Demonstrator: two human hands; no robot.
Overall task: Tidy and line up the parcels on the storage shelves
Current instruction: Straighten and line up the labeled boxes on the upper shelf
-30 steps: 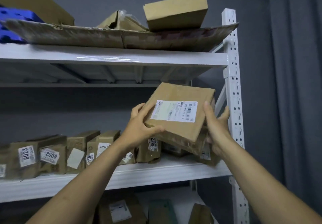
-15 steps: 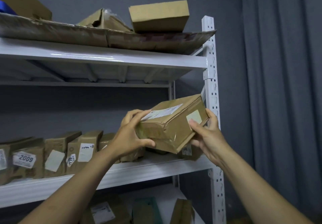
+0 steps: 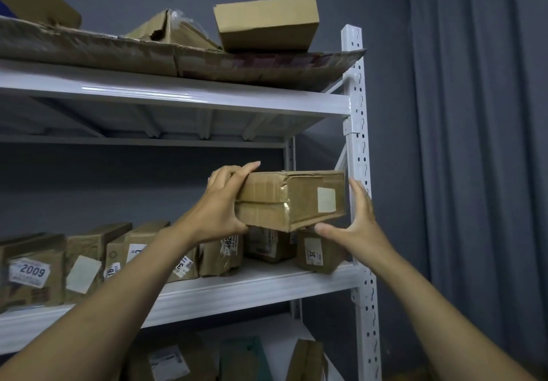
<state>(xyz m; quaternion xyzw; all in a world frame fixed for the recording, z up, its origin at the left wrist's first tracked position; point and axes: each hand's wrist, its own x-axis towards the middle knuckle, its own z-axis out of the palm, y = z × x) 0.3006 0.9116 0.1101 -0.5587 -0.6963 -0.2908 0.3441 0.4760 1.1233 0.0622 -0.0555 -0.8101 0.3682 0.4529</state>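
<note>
Brown taped cardboard parcel (image 3: 292,200) sits mid-frame, gripped by the left hand (image 3: 221,202), the right hand (image 3: 357,220) open beneath, likely steadying it.

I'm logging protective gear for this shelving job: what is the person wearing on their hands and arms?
Nothing that shows. The left hand and right hand are bare, with no gloves, and no rings, watch or wristband can be seen. Both forearms are uncovered all the way to the bottom edge of the picture, so no sleeve is in view. The fingernails look short and unpainted.
</note>
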